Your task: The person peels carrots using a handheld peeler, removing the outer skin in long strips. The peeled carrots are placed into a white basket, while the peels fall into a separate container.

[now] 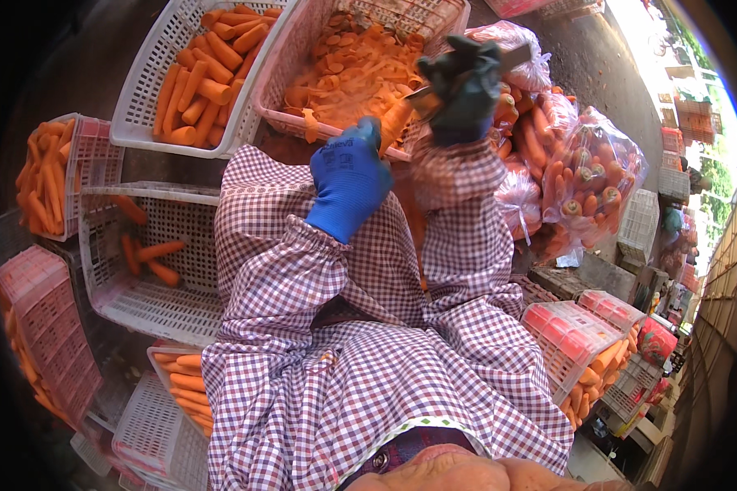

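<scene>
My left hand (350,175), in a blue knitted work glove with a printed back, is closed around a carrot (397,120). The carrot slants up over the near rim of a pink plastic crate (319,126). Orange peelings and round carrot slices (350,67) fill much of that crate. A dark green glove covers my right hand (467,92), which is blurred and grips a bladed hand tool (425,103). The tool's metal end lies close to the carrot's upper end; its exact kind is too blurred to tell.
A white crate (120,132) of peeled carrots (206,80) stands left of the pink one. Below it, another white crate (153,325) holds a few carrots (159,250). Clear plastic bags of carrots (589,172) crowd the right. More carrot-filled crates (574,331) stand around me.
</scene>
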The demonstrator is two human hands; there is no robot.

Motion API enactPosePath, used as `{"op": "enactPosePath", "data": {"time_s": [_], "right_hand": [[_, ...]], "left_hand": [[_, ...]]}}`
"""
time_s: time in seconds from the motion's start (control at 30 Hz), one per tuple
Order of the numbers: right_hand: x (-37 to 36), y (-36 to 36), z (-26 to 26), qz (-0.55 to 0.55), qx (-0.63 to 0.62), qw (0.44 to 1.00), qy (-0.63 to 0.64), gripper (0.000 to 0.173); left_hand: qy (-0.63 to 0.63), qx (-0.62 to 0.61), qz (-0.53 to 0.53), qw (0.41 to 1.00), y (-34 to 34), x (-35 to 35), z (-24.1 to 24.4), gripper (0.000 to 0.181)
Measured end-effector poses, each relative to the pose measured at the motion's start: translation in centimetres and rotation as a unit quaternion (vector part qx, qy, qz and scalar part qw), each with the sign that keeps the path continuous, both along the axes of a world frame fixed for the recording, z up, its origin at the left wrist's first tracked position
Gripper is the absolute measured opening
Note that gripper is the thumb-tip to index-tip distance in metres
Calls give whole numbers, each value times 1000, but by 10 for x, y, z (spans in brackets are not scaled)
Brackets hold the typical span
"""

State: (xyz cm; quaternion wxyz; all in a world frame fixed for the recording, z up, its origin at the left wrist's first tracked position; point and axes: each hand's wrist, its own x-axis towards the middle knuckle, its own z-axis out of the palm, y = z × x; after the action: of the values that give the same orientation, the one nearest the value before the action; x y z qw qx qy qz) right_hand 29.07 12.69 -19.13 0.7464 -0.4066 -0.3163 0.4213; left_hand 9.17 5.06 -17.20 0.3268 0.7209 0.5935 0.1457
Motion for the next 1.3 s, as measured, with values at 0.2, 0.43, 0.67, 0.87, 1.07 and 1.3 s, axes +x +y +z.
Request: {"op": "enactPosePath", "data": {"time_s": [0.2, 0.43, 0.67, 0.87, 1.07, 1.3], "right_hand": [[62, 22, -56, -94, 23, 993, 63, 43], [3, -1, -26, -48, -8, 989, 139, 46], [34, 27, -39, -208, -221, 945, 120, 33], [62, -25, -7, -152, -213, 954, 146, 57], [5, -44, 15, -69, -109, 964, 232, 60], [70, -46, -17, -64, -137, 988, 23, 53]], "left_hand": [[16, 25, -49, 998, 2, 9, 3, 29], [115, 115, -43, 986, -2, 0, 0, 28], [140, 214, -62, 965, -3, 1, 0, 29], [155, 252, -58, 953, -4, 2, 1, 34], [107, 232, -61, 965, -5, -1, 7, 36], [-182, -58, 43, 981, 2, -8, 3, 51]]}}
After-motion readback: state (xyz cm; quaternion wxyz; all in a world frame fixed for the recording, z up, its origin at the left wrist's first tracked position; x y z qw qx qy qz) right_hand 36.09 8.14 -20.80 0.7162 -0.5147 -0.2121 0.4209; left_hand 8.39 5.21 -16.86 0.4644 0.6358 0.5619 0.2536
